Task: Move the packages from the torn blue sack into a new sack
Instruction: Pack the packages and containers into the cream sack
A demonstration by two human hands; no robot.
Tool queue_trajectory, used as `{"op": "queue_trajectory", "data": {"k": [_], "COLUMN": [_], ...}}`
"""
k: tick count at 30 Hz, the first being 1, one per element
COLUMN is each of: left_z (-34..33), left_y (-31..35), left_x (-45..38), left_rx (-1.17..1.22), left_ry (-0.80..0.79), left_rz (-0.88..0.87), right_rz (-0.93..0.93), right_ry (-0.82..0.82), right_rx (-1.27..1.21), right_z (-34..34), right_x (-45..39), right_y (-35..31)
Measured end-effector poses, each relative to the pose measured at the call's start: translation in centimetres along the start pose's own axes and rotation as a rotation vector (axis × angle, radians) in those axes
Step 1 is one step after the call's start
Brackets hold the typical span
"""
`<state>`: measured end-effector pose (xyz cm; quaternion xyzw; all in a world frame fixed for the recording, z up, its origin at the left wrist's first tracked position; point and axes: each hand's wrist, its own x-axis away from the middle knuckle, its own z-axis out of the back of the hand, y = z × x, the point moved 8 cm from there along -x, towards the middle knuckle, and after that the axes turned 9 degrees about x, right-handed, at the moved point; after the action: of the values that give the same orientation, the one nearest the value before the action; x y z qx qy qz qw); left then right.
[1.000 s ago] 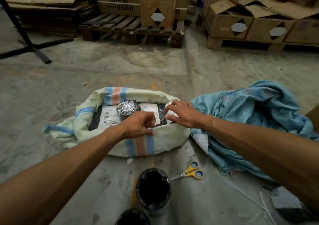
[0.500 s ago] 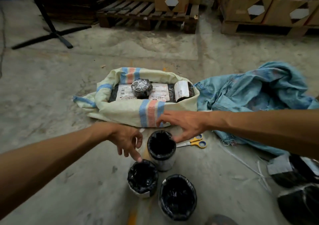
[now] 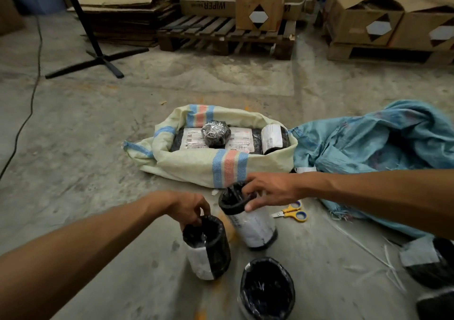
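The torn blue sack [image 3: 373, 145] lies crumpled on the floor at the right. The new cream sack [image 3: 196, 167] with blue and pink stripes sits open at the centre, holding flat labelled packages, a round foil-wrapped one [image 3: 215, 133] and a roll. My left hand [image 3: 190, 208] grips the top rim of a black-wrapped cylindrical package [image 3: 208, 248]. My right hand [image 3: 266, 190] grips the top of a taller black-wrapped package [image 3: 250, 224], which is tilted. A third cylindrical package [image 3: 267, 287] stands on the floor in front.
Yellow-handled scissors [image 3: 292, 212] lie on the concrete floor right of the packages. More black-wrapped packages [image 3: 432, 263] lie at the lower right. Pallets with cardboard boxes [image 3: 258, 2] line the back. A black stand [image 3: 98, 56] and a cable are at the left.
Both hands left the cream sack, came down to the cylindrical packages near me and took hold of one each. The right one is now tilted.
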<state>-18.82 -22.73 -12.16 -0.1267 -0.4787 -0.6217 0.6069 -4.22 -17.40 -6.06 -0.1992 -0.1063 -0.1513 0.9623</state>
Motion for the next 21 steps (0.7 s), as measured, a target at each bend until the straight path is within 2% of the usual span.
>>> {"op": "queue_trajectory", "data": {"k": [4,9,16,21], "left_z": [4.9,12.4,21.0,24.7], "left_y": [-1.3,-3.0,-6.4,-9.1], "left_x": [1.3,3.0,2.5,0.7], "left_rx": [0.303,0.565,0.65,0.639], "left_ry": [0.094,0.275,0.521,0.64], "left_rz": [-0.019,-0.013,0.129,0.27], "right_rz": [-0.098,-0.319,-0.483,-0.632], "right_ry": [0.178,0.403,0.636,0.713], "right_rx": [-0.236,-0.604,-0.819,-0.824], "right_z": [3.8,8.2,12.4,14.7], "right_x": [-0.2,0.2,-1.4,-3.5], "right_y": [1.7,6.2,11.7,16.9]}}
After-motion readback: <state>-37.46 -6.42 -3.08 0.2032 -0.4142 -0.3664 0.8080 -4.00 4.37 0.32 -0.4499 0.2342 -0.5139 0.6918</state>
